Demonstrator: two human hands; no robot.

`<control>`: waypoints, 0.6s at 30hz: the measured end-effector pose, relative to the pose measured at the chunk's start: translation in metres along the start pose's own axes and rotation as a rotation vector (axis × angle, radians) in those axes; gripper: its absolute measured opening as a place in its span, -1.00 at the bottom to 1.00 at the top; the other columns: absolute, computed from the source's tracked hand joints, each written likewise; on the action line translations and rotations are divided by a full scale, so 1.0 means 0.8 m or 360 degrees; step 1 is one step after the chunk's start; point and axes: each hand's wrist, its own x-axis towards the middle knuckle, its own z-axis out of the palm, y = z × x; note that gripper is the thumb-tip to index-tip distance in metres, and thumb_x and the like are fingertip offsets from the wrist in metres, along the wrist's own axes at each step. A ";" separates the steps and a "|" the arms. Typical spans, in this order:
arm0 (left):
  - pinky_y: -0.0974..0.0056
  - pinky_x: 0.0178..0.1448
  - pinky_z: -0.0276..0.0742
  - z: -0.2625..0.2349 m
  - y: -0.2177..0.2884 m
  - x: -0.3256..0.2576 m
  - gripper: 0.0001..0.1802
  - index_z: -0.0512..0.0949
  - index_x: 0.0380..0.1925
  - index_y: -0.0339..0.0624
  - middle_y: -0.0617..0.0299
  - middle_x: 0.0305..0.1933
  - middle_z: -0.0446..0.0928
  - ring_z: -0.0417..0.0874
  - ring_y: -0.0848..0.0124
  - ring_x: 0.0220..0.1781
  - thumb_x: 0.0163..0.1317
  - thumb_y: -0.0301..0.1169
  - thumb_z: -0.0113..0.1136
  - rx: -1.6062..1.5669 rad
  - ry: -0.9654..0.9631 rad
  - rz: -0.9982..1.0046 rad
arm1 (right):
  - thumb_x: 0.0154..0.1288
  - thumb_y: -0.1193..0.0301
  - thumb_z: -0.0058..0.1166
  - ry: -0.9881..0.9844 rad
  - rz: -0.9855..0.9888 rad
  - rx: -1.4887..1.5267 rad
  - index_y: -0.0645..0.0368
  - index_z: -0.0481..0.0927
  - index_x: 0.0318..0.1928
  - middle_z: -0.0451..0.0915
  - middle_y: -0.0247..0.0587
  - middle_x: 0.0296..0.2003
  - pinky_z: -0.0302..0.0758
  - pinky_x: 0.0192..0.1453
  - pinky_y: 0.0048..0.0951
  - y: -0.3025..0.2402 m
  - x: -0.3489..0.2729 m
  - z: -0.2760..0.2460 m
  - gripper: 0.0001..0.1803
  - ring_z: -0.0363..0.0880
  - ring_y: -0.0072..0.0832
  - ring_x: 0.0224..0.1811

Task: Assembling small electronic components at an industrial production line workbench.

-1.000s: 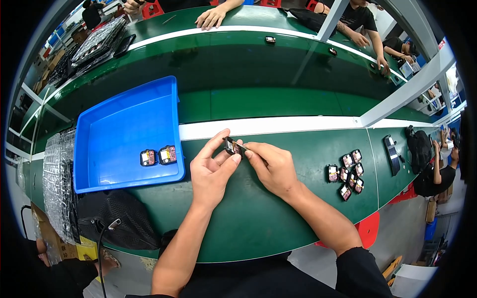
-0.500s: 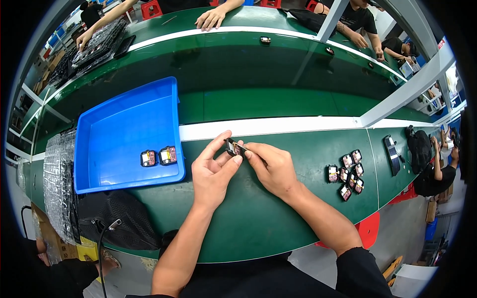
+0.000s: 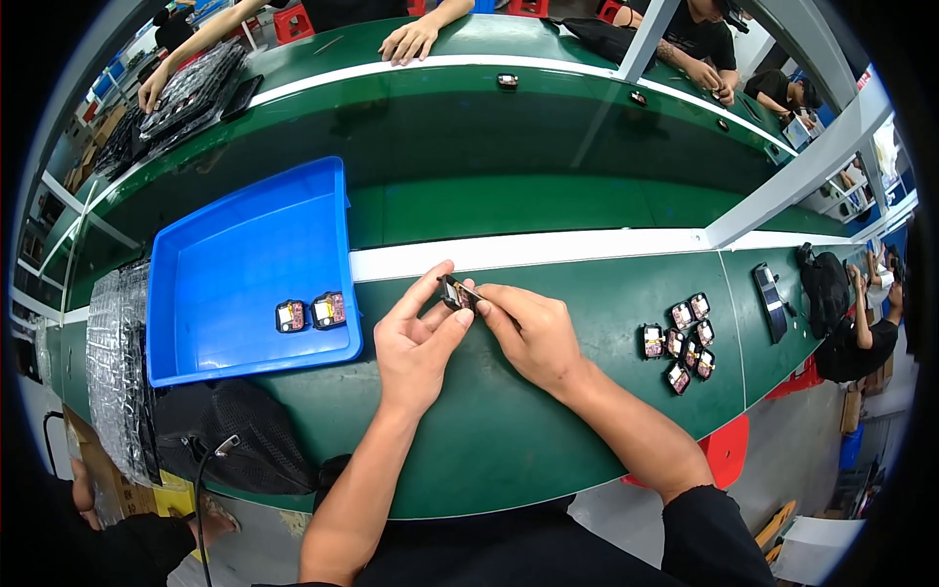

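Above the middle of the green bench, my left hand (image 3: 416, 357) grips a small black-cased electronic module (image 3: 454, 292) between thumb and fingers. A bit of its inner board shows, tilted on edge. My right hand (image 3: 533, 338) pinches the module's right side with thumb and forefinger; whether a small tool sits in that pinch is hidden. To the left, two similar open modules (image 3: 328, 310) lie in a blue plastic tray (image 3: 245, 367). Several more modules (image 3: 677, 342) are grouped on the bench right of my right forearm.
Bubble wrap (image 3: 119, 372) and a black mesh bag (image 3: 235, 435) flank the tray's left and near sides. A grey metal post (image 3: 802, 166) slants up at the right. Beyond the white rail (image 3: 548, 243) runs a dark green belt carrying a few modules (image 3: 507, 81); co-workers sit across it.
The modules on the far belt have shifted left. A co-worker's arm at the far left has moved slightly. My hands keep nearly the same hold on the module.
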 end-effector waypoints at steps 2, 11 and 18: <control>0.22 0.40 0.66 0.000 0.002 0.000 -0.37 0.36 0.44 -0.58 -0.03 0.34 0.52 0.65 0.17 0.36 0.38 -0.75 0.27 -0.0003 -0.0021 0.0004 | 0.45 0.52 0.27 0.0044 0.0036 0.0022 0.24 0.70 -0.03 0.78 -0.01 -0.24 0.70 -0.30 -0.18 -0.002 -0.001 0.001 -0.85 0.78 -0.04 -0.30; 0.22 0.39 0.66 0.000 0.001 -0.001 -0.40 0.37 0.43 -0.60 -0.01 0.29 0.55 0.67 0.20 0.33 0.41 -0.72 0.25 -0.0074 0.0033 -0.0049 | 0.45 0.49 0.27 0.0006 -0.0002 -0.0122 0.20 0.69 -0.01 0.76 -0.07 -0.29 0.67 -0.36 -0.16 -0.003 -0.001 0.002 -0.84 0.75 -0.05 -0.36; 0.24 0.38 0.65 -0.001 -0.001 0.000 -0.40 0.36 0.44 -0.60 0.00 0.24 0.57 0.68 0.23 0.31 0.41 -0.72 0.23 -0.0087 0.0068 -0.0089 | 0.46 0.46 0.26 -0.0047 -0.0015 -0.0218 0.18 0.67 0.01 0.74 -0.10 -0.31 0.65 -0.38 -0.12 -0.004 -0.001 0.001 -0.82 0.72 -0.01 -0.38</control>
